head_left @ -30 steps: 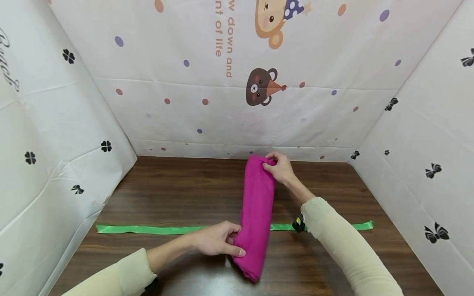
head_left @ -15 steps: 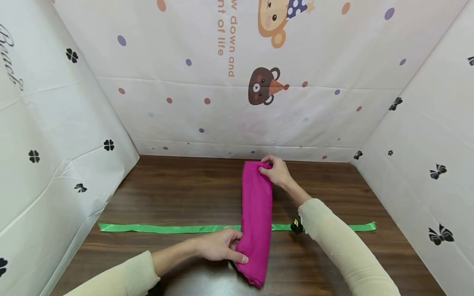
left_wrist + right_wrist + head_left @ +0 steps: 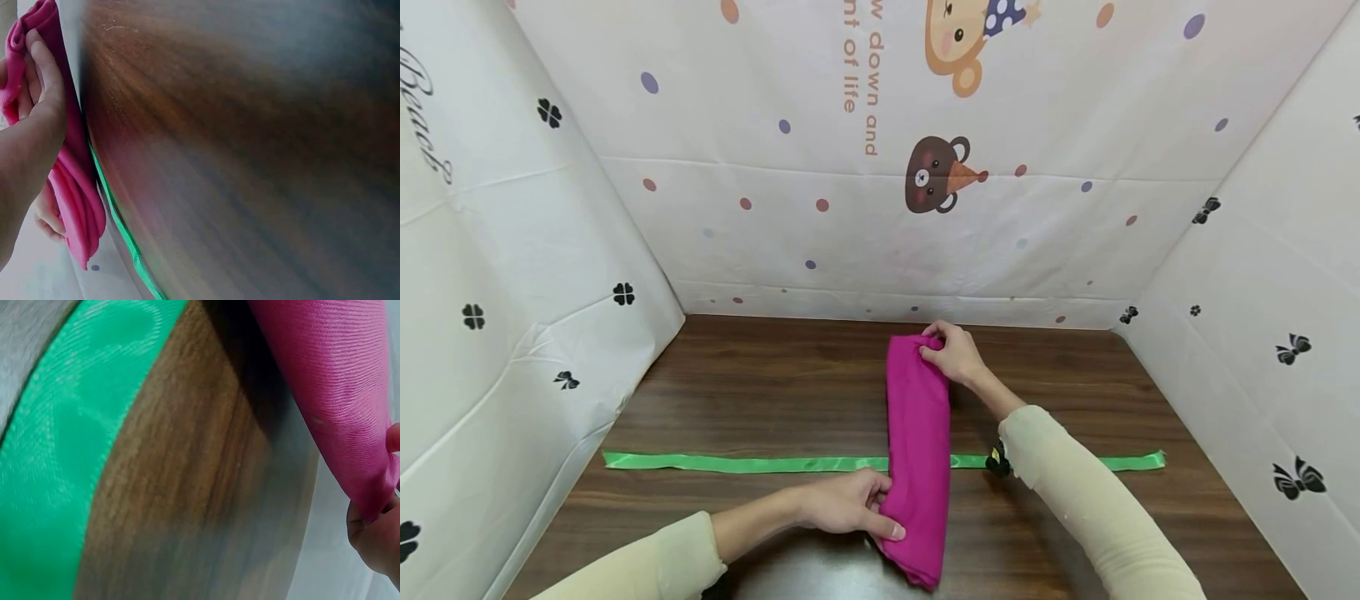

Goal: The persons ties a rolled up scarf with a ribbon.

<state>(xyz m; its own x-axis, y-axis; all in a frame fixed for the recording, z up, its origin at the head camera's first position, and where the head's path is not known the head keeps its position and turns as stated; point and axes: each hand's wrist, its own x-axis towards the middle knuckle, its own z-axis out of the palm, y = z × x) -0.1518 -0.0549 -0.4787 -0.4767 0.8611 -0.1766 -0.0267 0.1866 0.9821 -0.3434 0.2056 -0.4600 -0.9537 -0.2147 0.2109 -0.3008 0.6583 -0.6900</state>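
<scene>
A folded magenta cloth [image 3: 917,450] stretches lengthwise away from me near the middle of the head view, overlapping a green strip [image 3: 730,464]. My left hand [image 3: 850,502] grips its near left edge, thumb on top and fingers tucked beneath. At the far right corner, my right hand [image 3: 957,353] pinches the fabric between thumb and fingers. In the left wrist view, several layers of the cloth [image 3: 75,194] show at its far end, and its underside stands off the wooden surface. The right wrist view catches the ribbed weave and the pinched corner beside the right hand [image 3: 378,544].
The dark wooden table [image 3: 775,375] carries the green strip from left to right. Printed white sheets rise as a back wall [image 3: 760,242], a left wall [image 3: 512,250] and a right wall [image 3: 1240,275]. A small black device [image 3: 997,460] sits at the right wrist.
Both hands have drawn the cloth a little toward me, its far end coming away from the back wall. Their grips stay the same, and the head view has shifted slightly.
</scene>
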